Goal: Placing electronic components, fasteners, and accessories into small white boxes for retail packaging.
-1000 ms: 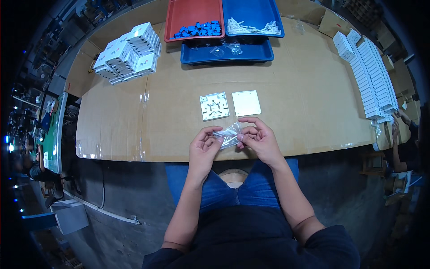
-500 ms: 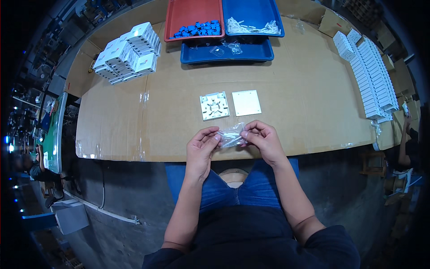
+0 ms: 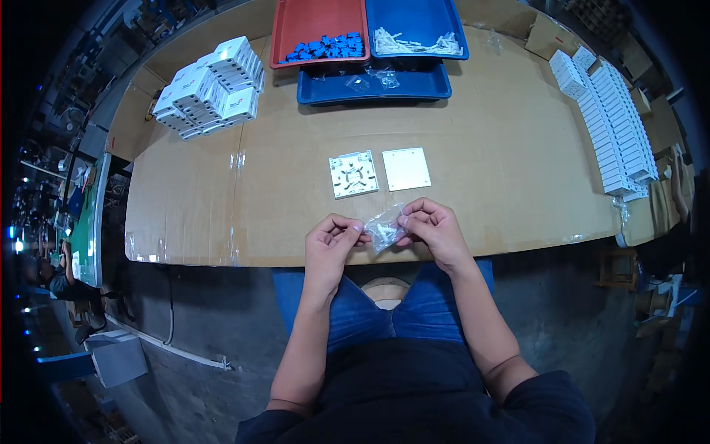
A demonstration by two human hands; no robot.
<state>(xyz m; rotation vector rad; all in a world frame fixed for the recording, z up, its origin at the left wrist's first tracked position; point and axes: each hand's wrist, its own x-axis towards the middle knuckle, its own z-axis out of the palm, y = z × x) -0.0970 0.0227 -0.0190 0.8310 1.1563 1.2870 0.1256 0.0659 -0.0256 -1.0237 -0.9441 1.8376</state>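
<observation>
A small clear plastic bag (image 3: 384, 231) with white parts in it hangs between my hands, over the table's front edge. My left hand (image 3: 334, 240) pinches its left side between thumb and fingers. On the other side, the thumb and fingers of my right hand (image 3: 431, 228) are closed on the bag's upper right. Just beyond the bag lie two square white pieces: an open box base (image 3: 353, 175) with moulded fittings inside, and to its right a flat cover plate (image 3: 407, 169).
White boxes (image 3: 211, 89) are stacked at the back left, and long rows of similar boxes (image 3: 610, 129) stand at the right. At the back, a red tray (image 3: 319, 16) holds blue parts and a blue tray (image 3: 418, 18) holds white ones. Another blue tray (image 3: 374, 92) sits below.
The bag has tilted, and the white parts inside have slid from lying across it to a bunch at its lower end. Both hands stay nearly in place.
</observation>
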